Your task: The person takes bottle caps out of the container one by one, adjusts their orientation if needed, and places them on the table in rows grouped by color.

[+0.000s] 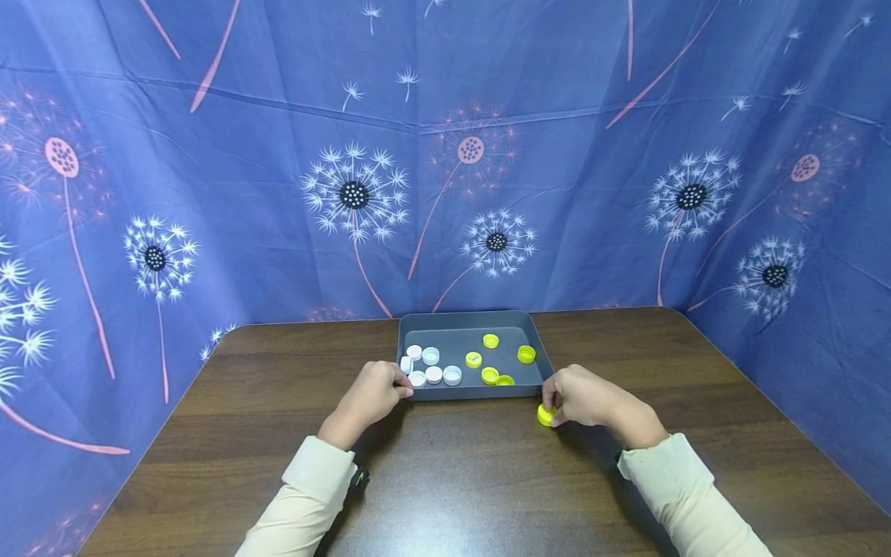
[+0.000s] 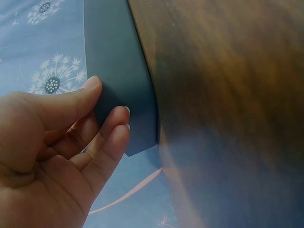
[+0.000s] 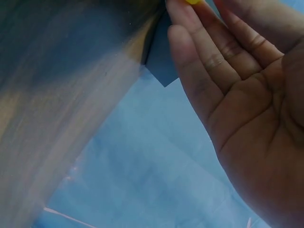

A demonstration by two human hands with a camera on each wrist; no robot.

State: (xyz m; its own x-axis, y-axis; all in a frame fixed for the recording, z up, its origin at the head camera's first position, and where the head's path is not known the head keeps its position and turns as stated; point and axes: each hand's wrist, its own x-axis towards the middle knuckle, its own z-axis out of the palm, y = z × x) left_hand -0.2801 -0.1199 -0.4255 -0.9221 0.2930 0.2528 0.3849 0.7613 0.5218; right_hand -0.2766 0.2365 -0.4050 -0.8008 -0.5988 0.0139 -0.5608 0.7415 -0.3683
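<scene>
A dark grey tray (image 1: 473,393) holds white bottle caps (image 1: 434,375) on its left side and yellow bottle caps (image 1: 526,354) toward its right. At its front left corner, my left hand (image 1: 376,393) grips the rim, thumb against the outer front wall; the left wrist view shows this hand (image 2: 61,142) with the other fingers bent around the corner. One white cap (image 1: 406,364) stands tilted by the left wall, beside those fingers. Just outside the front right corner, my right hand (image 1: 588,398) pinches a yellow cap (image 1: 546,415); only a sliver of this cap (image 3: 193,1) shows in the right wrist view.
The tray lies near the back edge of a brown wooden table (image 1: 445,480). A blue cloth (image 1: 418,155) with dandelion prints hangs behind the table and along its sides. A light reflection lies on the wood between the forearms.
</scene>
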